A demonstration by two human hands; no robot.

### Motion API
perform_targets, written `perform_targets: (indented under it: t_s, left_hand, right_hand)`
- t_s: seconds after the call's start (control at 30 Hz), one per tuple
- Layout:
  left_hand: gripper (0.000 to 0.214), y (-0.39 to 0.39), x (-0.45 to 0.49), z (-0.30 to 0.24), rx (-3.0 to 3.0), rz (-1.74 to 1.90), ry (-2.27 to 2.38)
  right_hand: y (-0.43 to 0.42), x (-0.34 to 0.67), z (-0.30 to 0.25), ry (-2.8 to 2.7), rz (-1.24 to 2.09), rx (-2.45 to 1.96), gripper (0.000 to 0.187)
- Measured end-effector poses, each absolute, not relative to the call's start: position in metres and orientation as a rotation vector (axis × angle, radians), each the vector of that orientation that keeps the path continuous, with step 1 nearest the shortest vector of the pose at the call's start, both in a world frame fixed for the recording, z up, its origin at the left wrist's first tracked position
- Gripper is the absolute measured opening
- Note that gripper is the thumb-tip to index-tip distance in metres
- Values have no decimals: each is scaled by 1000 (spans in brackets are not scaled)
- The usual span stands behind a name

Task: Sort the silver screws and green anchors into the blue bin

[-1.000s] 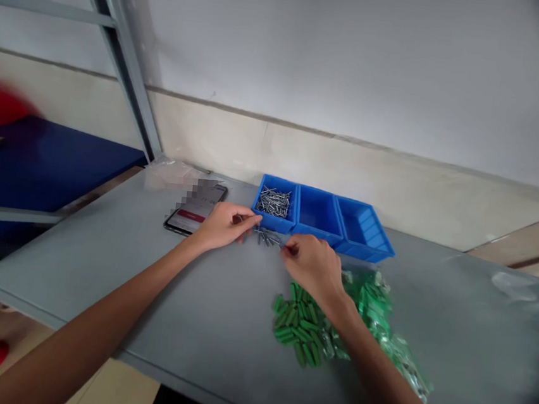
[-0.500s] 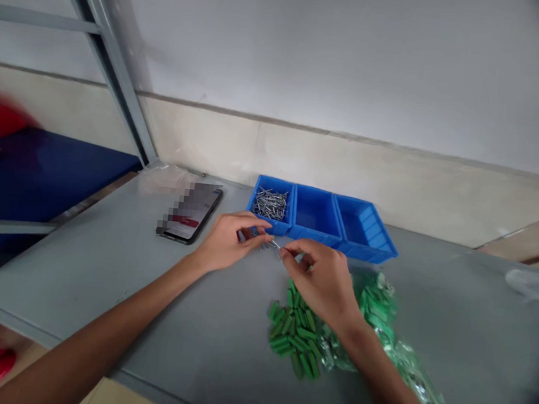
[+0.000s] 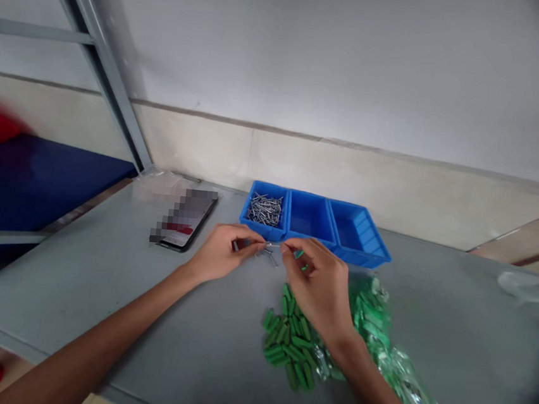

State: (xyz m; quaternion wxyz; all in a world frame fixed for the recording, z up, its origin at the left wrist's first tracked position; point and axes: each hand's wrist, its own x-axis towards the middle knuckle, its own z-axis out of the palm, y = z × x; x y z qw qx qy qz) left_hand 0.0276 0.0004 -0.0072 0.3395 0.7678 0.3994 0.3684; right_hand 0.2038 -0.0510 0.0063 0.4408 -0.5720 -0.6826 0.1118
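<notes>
Between my two hands a thin silver screw (image 3: pixel 275 245) lies nearly level, above the grey table. My left hand (image 3: pixel 222 248) pinches its left end with thumb and forefinger. At the other end, the fingertips of my right hand (image 3: pixel 322 280) are closed on it. Just below the fingertips a few loose screws (image 3: pixel 272 258) rest on the table. A pile of green plastic wall plugs (image 3: pixel 290 347) lies nearer to me, partly under my right hand. Behind my hands, many more screws (image 3: pixel 265 209) fill the left compartment of the blue bin (image 3: pixel 335 243).
Clear bags of green plugs (image 3: pixel 375 317) lie right of the pile, partly behind my right forearm. A phone (image 3: pixel 184 225) and a crumpled plastic bag (image 3: pixel 157 185) are at the left. A clear plastic piece (image 3: pixel 523 287) sits far right. The wall (image 3: pixel 302 161) borders the table's back.
The screw between my hands has turned from slanting to nearly level. My fingertips have shifted slightly, and the whole view has moved a little.
</notes>
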Motion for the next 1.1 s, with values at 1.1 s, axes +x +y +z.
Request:
perform_targets:
  t_s: [1.1]
  left_hand:
    - [18,-1,26,-3,1599,762,786]
  right_hand:
    - [-49,204,-1,-1525,408,-1287,14]
